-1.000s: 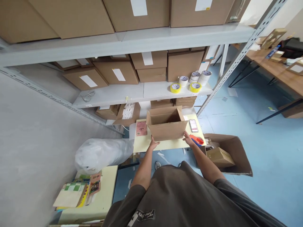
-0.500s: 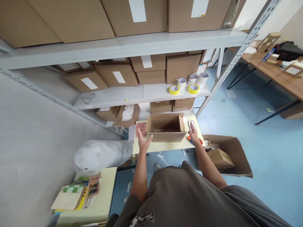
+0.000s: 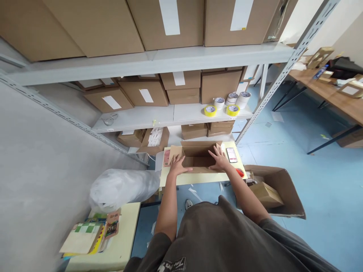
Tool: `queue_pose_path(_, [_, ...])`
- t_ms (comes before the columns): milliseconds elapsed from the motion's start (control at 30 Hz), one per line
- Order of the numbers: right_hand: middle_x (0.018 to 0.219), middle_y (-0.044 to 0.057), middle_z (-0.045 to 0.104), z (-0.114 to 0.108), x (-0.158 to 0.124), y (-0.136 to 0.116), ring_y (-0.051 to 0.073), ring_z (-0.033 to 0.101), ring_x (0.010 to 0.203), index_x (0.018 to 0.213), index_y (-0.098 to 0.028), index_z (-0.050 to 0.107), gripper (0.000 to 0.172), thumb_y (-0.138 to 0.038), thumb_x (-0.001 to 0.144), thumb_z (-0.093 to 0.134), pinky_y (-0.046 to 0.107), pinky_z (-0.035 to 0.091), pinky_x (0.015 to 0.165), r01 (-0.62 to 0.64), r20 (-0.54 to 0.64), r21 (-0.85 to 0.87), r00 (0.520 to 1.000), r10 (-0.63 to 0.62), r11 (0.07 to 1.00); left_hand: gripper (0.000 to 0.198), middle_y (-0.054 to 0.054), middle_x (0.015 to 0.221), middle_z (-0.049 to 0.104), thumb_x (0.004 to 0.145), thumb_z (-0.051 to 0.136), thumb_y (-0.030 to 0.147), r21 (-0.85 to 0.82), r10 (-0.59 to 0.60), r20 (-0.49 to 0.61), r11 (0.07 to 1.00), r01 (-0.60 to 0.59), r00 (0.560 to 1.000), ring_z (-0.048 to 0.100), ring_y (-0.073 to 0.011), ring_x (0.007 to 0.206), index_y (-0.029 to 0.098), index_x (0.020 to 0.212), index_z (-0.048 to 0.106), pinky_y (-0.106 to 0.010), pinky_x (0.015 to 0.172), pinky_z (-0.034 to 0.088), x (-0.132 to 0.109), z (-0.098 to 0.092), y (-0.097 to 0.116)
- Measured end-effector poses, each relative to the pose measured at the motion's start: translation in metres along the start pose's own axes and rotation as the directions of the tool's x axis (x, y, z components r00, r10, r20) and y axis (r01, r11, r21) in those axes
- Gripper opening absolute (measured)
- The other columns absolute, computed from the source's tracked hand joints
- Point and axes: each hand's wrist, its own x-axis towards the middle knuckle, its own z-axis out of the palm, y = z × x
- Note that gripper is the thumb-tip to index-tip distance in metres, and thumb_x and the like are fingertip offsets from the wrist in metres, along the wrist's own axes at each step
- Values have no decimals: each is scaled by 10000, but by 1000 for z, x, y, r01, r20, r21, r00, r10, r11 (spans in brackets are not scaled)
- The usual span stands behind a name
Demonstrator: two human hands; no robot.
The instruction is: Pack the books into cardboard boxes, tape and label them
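An open cardboard box (image 3: 195, 161) stands on the pale yellow table (image 3: 202, 178) in front of me, its inside showing from above. My left hand (image 3: 177, 166) rests at the box's left edge, fingers spread over the side flap, thumb along the front edge. At the right end, my right hand (image 3: 219, 158) has its fingers spread over the edge and the opening. Right of the box lies a phone (image 3: 231, 155) with a lit screen. A red tool (image 3: 239, 172), partly hidden by my right forearm, is near the table edge. A pinkish printed sheet (image 3: 166, 156) lies at left.
Shelving (image 3: 153, 61) with several cartons rises behind the table, with tape rolls (image 3: 210, 110) on its middle shelf. At right, a large open carton (image 3: 289, 192) holds a smaller box. A plastic-wrapped roll (image 3: 121, 189) is at left, above a side table (image 3: 127, 226).
Both hands have moved inward onto the ends of the box. The left side flap now lies folded outward. My right hand has left the phone uncovered.
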Motion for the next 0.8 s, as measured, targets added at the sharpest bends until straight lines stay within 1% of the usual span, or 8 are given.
queue_pose_path(100, [1831,70,-40,-2,-7,24,497,-40,1654,1719,-377,280,1231,-631,694,914,715,256,1245,-36,7,-93,999,37,995,1306,-100,1827,37,536,916,770,55,-22,73,998,18,997,-62,-471,1657,299,1657,441,-609,1326,94,5,11,-8])
queue_pose_path(233, [1831,81,-39,-9,-20,63,522,-43,1645,1727,-356,261,1274,-682,677,904,712,233,1247,-158,4,-177,987,162,971,1332,-109,1829,-20,477,957,749,52,-37,55,998,34,998,-75,-480,1654,285,1630,477,-603,1328,97,14,24,-9])
queue_pose_path(333, [1823,151,-28,1,-30,82,529,-74,1640,1743,-310,207,1336,-771,672,859,747,165,1243,-246,77,-205,961,266,947,1322,-122,1829,-18,463,977,736,-12,-38,31,999,38,999,18,-490,1656,288,1611,496,-578,1306,228,18,30,-11])
queue_pose_path(433, [1802,249,-11,26,-33,80,512,-64,1647,1756,-233,90,1446,-794,663,853,726,135,1256,-235,106,-172,961,255,957,1274,-124,1827,22,507,981,715,-116,-12,-36,993,7,999,176,-467,1643,292,1605,495,-513,1239,385,18,41,-12])
queue_pose_path(500, [1778,318,41,42,-31,73,503,9,1653,1753,-175,42,1513,-742,644,901,679,186,1263,-237,106,-104,963,248,966,1157,-129,1816,99,565,979,680,-173,-17,-111,985,-3,994,281,-436,1618,287,1562,543,-474,1208,435,16,51,-11])
queue_pose_path(567, [1760,335,127,53,-27,65,490,173,1637,1752,-176,5,1507,-660,665,930,620,300,1239,-243,92,6,966,241,970,958,-143,1778,230,617,977,633,-209,-56,-195,978,14,979,385,-414,1572,268,1439,648,-454,1200,449,15,62,-9])
queue_pose_path(700, [1730,213,336,62,-23,62,406,553,1444,1748,-328,-39,1349,-478,782,890,507,504,1104,-230,50,254,973,225,939,537,-138,1631,468,705,954,551,-241,-115,-330,970,34,937,568,-381,1428,247,1109,772,-428,1160,492,16,76,-4])
queue_pose_path(800, [1736,176,342,61,-23,63,372,601,1402,1744,-362,-49,1328,-420,792,875,474,534,1073,-235,59,351,972,230,906,426,-134,1535,559,735,944,513,-235,-109,-376,972,20,920,611,-366,1373,249,1025,777,-421,1125,522,18,77,-4])
